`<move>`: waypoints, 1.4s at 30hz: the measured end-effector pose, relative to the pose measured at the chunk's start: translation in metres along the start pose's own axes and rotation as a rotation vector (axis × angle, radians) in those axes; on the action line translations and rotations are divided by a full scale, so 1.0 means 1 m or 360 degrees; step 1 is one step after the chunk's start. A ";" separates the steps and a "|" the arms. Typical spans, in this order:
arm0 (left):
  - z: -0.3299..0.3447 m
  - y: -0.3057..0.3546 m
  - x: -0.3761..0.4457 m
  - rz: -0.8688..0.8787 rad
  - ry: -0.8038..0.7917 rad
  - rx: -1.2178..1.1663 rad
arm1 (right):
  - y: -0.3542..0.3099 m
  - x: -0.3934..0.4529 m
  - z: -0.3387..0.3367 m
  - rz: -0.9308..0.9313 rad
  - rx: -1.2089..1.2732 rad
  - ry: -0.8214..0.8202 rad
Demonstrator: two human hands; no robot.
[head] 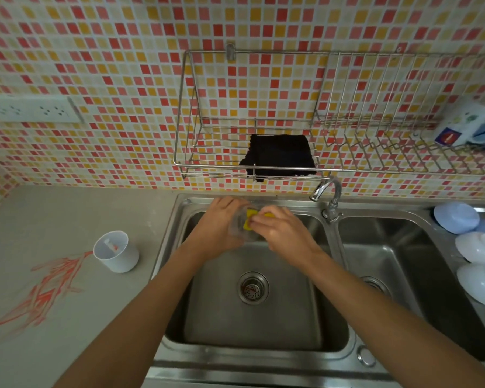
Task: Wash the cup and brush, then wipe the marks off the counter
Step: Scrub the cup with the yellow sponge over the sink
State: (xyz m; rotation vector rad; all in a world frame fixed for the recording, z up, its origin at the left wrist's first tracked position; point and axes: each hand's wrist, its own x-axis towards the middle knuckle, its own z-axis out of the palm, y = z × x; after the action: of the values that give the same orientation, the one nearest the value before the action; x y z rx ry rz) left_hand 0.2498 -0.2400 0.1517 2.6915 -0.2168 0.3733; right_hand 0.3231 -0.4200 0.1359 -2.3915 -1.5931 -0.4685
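Note:
Over the left basin of the steel sink (252, 320), my left hand (216, 228) grips a clear cup (237, 224). My right hand (283, 231) pinches a yellow sponge (248, 219) and pushes it into the cup's mouth. Much of the cup is hidden by my fingers. On the counter to the left stands a white cup (116, 251) with a small brush (111, 245) tipped in orange inside it. Orange-red marks (45, 292) streak the grey counter (67, 214) beside it.
A chrome tap (329, 194) stands between the two basins. A black cloth (279, 155) hangs on the wire wall rack (216, 166). White and pale blue bowls (476, 247) lie upside down at the sink's right. A carton and a blue mug (479, 130) sit on the rack's right end.

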 end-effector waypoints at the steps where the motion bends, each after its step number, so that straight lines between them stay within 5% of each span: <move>1: -0.002 0.001 0.000 -0.0001 0.0004 0.0000 | -0.004 -0.001 0.003 0.0063 0.0052 0.0027; 6: -0.004 0.001 -0.004 -0.0027 -0.0090 0.0072 | -0.035 -0.013 0.003 0.0734 0.0976 -0.0037; 12: -0.010 0.013 -0.001 -0.0050 -0.0101 0.0021 | 0.000 -0.005 -0.001 0.0079 0.0164 -0.0135; 14: -0.014 0.013 0.004 -0.0007 -0.0115 0.0035 | -0.005 -0.006 -0.006 0.0066 0.0114 -0.0060; 18: -0.017 0.009 0.002 0.0007 -0.0209 0.0036 | -0.019 -0.010 -0.010 0.0456 0.0687 -0.0139; 23: -0.017 0.014 0.003 0.0054 -0.0295 0.0033 | -0.006 -0.015 -0.006 -0.0009 0.0250 -0.0156; 28: -0.019 0.015 0.010 -0.0089 -0.0441 -0.0130 | -0.010 -0.022 0.002 -0.0074 0.0022 0.0024; 33: -0.007 0.014 0.006 -0.0376 -0.0228 -0.0374 | -0.009 -0.017 -0.002 0.0019 -0.0027 0.0220; 38: 0.022 0.017 -0.006 -0.0474 0.0266 0.0029 | -0.018 -0.010 0.002 0.0064 -0.0004 0.0246; 42: 0.018 0.013 -0.002 -0.0394 0.0328 0.0120 | -0.024 -0.008 -0.004 0.0243 0.0279 0.0164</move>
State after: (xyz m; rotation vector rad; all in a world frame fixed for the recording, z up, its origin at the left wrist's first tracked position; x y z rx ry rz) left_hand 0.2495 -0.2591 0.1397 2.6859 0.1924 0.5861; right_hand 0.2976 -0.4192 0.1363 -2.2963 -1.3384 -0.3977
